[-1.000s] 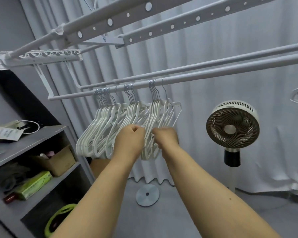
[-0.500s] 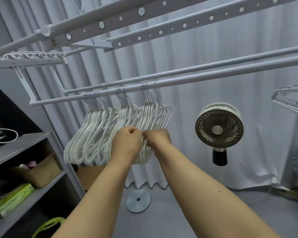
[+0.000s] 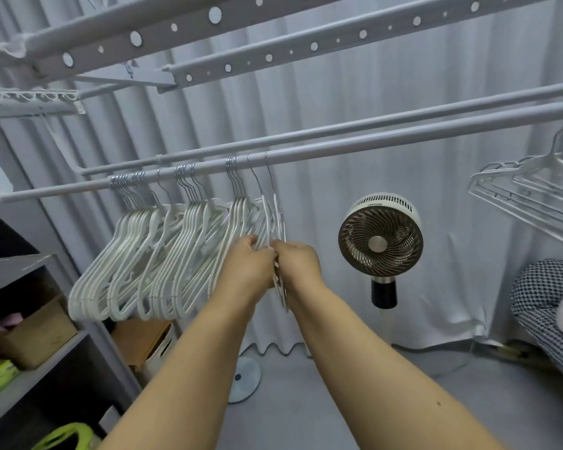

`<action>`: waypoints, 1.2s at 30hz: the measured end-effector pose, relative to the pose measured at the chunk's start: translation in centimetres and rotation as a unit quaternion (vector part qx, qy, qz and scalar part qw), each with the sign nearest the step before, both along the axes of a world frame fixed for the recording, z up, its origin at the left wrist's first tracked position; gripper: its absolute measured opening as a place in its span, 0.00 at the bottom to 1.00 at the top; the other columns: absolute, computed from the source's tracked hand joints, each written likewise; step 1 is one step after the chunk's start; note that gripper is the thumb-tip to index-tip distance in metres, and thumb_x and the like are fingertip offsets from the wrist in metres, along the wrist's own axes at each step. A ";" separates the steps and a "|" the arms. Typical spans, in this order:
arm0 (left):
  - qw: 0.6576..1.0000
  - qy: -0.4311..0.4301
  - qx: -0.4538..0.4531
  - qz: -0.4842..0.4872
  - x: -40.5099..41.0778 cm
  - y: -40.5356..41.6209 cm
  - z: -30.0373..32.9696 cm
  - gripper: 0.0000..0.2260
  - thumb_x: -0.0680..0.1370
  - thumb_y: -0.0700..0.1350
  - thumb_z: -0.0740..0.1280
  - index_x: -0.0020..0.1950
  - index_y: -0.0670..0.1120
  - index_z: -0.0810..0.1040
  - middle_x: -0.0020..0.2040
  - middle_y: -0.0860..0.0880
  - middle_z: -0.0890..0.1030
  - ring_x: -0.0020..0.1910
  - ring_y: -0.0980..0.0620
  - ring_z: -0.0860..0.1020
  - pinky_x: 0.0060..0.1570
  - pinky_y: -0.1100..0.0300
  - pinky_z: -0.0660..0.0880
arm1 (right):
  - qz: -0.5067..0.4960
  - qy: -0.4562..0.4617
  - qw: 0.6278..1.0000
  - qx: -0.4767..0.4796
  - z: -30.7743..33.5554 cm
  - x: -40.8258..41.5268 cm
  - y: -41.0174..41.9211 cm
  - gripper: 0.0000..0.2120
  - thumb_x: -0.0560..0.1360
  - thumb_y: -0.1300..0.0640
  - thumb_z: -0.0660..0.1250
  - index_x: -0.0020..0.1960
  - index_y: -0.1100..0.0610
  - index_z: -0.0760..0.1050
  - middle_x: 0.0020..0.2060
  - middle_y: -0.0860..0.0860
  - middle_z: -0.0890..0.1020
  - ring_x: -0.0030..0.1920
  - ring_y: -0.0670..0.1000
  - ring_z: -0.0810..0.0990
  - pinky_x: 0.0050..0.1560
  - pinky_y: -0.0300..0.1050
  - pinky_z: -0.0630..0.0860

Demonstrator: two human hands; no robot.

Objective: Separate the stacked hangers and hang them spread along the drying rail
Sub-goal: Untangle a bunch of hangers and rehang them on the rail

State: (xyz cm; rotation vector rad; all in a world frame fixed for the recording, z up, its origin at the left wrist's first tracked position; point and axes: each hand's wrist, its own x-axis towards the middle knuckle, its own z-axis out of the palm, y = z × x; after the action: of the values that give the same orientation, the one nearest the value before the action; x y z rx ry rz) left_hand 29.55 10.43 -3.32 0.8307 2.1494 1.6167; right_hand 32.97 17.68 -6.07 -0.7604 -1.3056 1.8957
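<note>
Two hooks now stand apart at the right end of the bunch, where half a second ago only one hung loose, and the view has swung right so more of the far hangers shows. Both hands meet at centre frame: the left hand point(image 3: 247, 271) is curled into the lower limbs of the white hangers point(image 3: 163, 258), and the right hand point(image 3: 298, 264) pinches the rightmost one or two just beside it, knuckles touching the left hand's. How many each hand has I cannot tell. Those gripped hangers hang almost straight down, seen nearly edge-on, with their long axis pointing toward the camera and their hooks up on the drying rail point(image 3: 387, 141). Left of the hands the rest of the bunch fans down toward lower left in tight clusters, hooks packed along the rail's left stretch. That rail runs from middle left up to the upper right. Further right, a round fan point(image 3: 380, 238) stands before the grey curtain point(image 3: 338, 102). A few more hangers point(image 3: 533, 186) hang at the right edge.
</note>
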 end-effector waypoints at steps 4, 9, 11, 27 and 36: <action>0.995 -0.091 0.033 -0.020 1.6 1.8 -0.1 0.26 0.78 0.35 0.60 0.77 0.41 0.59 0.52 0.39 0.81 0.41 0.47 0.81 0.37 0.56 0.78 | -0.018 0.004 1.000 0.009 -0.3 2.0 1.3 0.12 0.77 0.57 0.63 0.36 0.60 0.77 0.25 0.52 0.80 0.32 0.56 0.80 0.42 0.53 0.79; 0.988 -0.135 0.066 -0.021 3.7 4.0 -0.1 0.18 0.81 0.37 0.57 0.72 0.40 0.66 0.36 0.45 0.75 0.26 0.52 0.75 0.22 0.63 0.72 | -0.028 0.011 1.000 -0.002 -0.1 4.9 2.4 0.12 0.79 0.57 0.62 0.39 0.60 0.76 0.27 0.53 0.76 0.23 0.49 0.75 0.26 0.37 0.72; 0.990 -0.122 0.072 -0.027 4.8 4.5 -0.1 0.14 0.82 0.37 0.55 0.67 0.42 0.69 0.36 0.44 0.70 0.25 0.51 0.71 0.22 0.62 0.72 | -0.042 0.008 0.999 0.002 0.0 6.3 3.0 0.10 0.79 0.59 0.62 0.40 0.59 0.74 0.28 0.53 0.71 0.19 0.47 0.68 0.22 0.34 0.64; 0.986 -0.052 0.101 -0.123 13.7 9.1 -0.5 0.15 0.82 0.41 0.56 0.41 0.50 0.77 0.28 0.49 0.72 0.20 0.56 0.65 0.23 0.64 0.63 | -0.139 0.053 0.988 0.034 0.4 16.6 8.1 0.08 0.70 0.68 0.62 0.43 0.62 0.80 0.28 0.56 0.71 0.22 0.49 0.64 0.27 0.37 0.64; 0.979 -0.057 0.098 -0.172 18.3 13.1 -0.7 0.14 0.83 0.43 0.54 0.40 0.44 0.72 0.28 0.47 0.69 0.24 0.52 0.64 0.22 0.64 0.60 | -0.190 0.056 0.980 0.030 1.1 22.8 11.0 0.12 0.76 0.68 0.62 0.41 0.55 0.78 0.26 0.51 0.71 0.23 0.46 0.64 0.19 0.35 0.61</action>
State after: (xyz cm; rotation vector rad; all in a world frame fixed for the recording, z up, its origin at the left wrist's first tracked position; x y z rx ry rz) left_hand 47.81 23.54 -4.01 1.0720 1.6763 1.6619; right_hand 55.75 28.65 -5.02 -0.7955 -1.0563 1.5627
